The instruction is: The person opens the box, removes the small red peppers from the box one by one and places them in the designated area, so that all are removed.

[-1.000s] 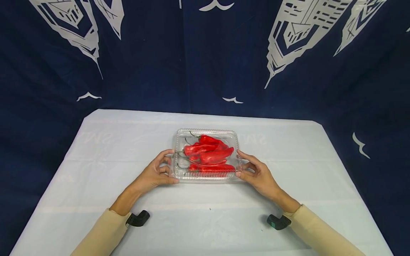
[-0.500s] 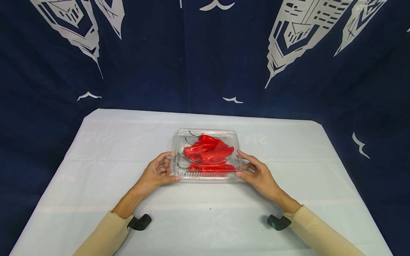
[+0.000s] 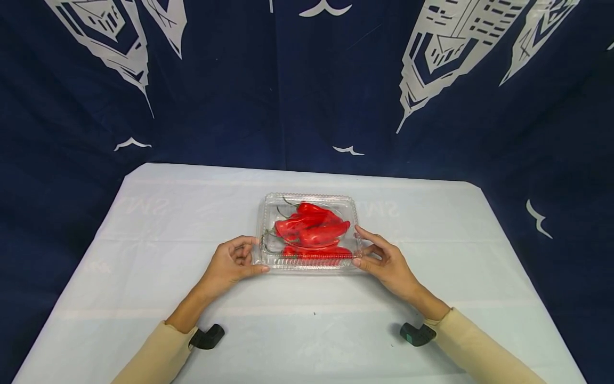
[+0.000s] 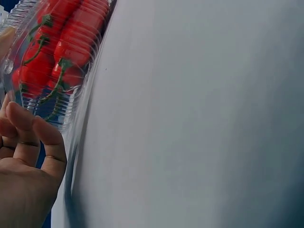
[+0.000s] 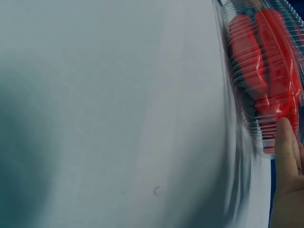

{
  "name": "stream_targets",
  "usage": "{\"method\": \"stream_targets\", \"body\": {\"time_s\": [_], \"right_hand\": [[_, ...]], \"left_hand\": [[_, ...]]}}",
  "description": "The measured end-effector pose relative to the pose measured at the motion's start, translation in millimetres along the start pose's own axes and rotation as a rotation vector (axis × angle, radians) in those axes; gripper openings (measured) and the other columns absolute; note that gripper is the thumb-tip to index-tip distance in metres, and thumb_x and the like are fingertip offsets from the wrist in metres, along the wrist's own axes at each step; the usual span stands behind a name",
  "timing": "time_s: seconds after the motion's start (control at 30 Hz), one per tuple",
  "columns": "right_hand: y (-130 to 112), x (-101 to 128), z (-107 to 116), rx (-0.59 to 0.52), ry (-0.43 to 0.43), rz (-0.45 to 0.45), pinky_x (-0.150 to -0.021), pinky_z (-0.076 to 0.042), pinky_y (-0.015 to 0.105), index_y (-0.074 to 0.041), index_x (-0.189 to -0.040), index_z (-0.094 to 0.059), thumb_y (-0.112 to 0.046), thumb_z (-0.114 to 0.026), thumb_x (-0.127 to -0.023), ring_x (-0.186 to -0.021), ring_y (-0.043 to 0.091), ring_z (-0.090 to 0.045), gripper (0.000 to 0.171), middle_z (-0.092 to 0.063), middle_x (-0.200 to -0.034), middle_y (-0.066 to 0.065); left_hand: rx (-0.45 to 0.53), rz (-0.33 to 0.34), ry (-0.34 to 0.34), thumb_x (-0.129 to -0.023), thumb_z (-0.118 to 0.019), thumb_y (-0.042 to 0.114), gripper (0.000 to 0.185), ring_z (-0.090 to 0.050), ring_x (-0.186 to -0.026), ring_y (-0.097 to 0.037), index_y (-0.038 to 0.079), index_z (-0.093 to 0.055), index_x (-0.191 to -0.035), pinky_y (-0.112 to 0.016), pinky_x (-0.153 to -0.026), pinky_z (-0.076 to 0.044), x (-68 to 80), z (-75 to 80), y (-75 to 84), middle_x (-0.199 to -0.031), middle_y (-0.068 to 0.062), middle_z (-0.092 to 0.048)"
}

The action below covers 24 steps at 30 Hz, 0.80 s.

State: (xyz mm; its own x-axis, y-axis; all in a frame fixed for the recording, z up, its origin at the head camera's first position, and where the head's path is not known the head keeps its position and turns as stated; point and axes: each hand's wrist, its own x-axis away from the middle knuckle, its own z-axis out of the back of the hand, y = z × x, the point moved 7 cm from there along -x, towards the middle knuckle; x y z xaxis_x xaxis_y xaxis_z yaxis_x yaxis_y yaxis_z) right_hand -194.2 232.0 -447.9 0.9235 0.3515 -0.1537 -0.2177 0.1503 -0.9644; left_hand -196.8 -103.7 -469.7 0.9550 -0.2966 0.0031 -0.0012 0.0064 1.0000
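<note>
A clear plastic clamshell container (image 3: 309,197) lies shut on the table's middle, with several red chili peppers (image 3: 312,230) inside. My left hand (image 3: 232,261) is at its front-left corner: the thumb touches the rim and the curled fingers sit by the left wall. In the left wrist view those fingertips (image 4: 23,126) meet the ribbed container (image 4: 64,111) below the peppers (image 4: 71,42). My right hand (image 3: 386,261) holds the right edge, thumb at the front-right corner, index finger along the rim. The right wrist view shows a finger (image 5: 285,147) against the container (image 5: 266,135) and peppers (image 5: 251,61).
A white cloth (image 3: 307,330) covers the table. A dark blue curtain (image 3: 307,85) with white prints hangs behind and around it. Black wrist cameras (image 3: 207,337) (image 3: 418,334) sit at both beige sleeves.
My left hand has slid slightly left and down; its index finger came off the container's left rim, while the thumb stays at the corner. The right hand and container have hardly moved.
</note>
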Motion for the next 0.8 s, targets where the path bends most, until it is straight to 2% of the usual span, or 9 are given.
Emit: {"method": "stream_targets", "body": {"time_s": [0.2, 0.4, 0.5, 0.63, 0.8], "right_hand": [[1.8, 0.6, -0.1, -0.002, -0.001, 0.001, -0.086, -0.060, 0.024, 0.004, -0.150, -0.038, 0.007, -0.072, -0.087, -0.098, 0.013, -0.059, 0.072, -0.045, -0.149, 0.008], [1.1, 0.2, -0.5, 0.002, -0.005, 0.011, -0.086, -0.060, 0.024, 0.004, -0.150, -0.038, 0.007, -0.072, -0.087, -0.098, 0.015, -0.059, 0.071, -0.050, -0.145, -0.003], [0.3, 0.1, -0.2, 0.007, -0.004, 0.018, -0.084, -0.060, 0.023, 0.002, -0.150, -0.040, 0.007, -0.071, -0.087, -0.097, 0.014, -0.059, 0.071, -0.051, -0.144, -0.005], [-0.5, -0.2, -0.9, 0.005, -0.010, 0.023, -0.084, -0.060, 0.023, 0.001, -0.151, -0.040, 0.008, -0.071, -0.088, -0.098, 0.012, -0.059, 0.071, -0.049, -0.146, 0.003], [-0.4, -0.3, -1.1, 0.009, -0.005, 0.016, -0.085, -0.060, 0.023, 0.001, -0.151, -0.040, 0.007, -0.071, -0.087, -0.098, 0.013, -0.059, 0.071, -0.049, -0.144, 0.016]], "left_hand": [[-0.030, -0.023, 0.018, -0.075, -0.085, -0.001, 0.046, -0.044, -0.067, -0.003, -0.005, -0.062, -0.115, -0.014, -0.057, -0.040, 0.5, -0.4, -0.8, -0.076, -0.005, -0.044], [-0.022, 0.018, -0.014, -0.073, -0.087, 0.002, 0.051, -0.046, -0.066, -0.004, -0.003, -0.061, -0.117, -0.014, -0.056, -0.042, 3.2, -2.5, -0.4, -0.075, -0.002, -0.047], [-0.028, 0.031, -0.029, -0.073, -0.088, 0.003, 0.055, -0.046, -0.066, -0.005, -0.002, -0.060, -0.120, -0.014, -0.055, -0.042, 4.8, -4.5, 2.2, -0.076, -0.002, -0.047], [-0.072, 0.020, -0.008, -0.074, -0.087, 0.005, 0.052, -0.046, -0.065, -0.005, -0.001, -0.061, -0.119, -0.015, -0.055, -0.042, 6.3, -4.7, 4.6, -0.075, -0.003, -0.048], [-0.095, 0.000, 0.011, -0.075, -0.087, 0.004, 0.042, -0.046, -0.063, -0.004, 0.000, -0.064, -0.110, -0.014, -0.055, -0.041, 7.8, -4.8, 4.6, -0.070, -0.001, -0.048]]}}
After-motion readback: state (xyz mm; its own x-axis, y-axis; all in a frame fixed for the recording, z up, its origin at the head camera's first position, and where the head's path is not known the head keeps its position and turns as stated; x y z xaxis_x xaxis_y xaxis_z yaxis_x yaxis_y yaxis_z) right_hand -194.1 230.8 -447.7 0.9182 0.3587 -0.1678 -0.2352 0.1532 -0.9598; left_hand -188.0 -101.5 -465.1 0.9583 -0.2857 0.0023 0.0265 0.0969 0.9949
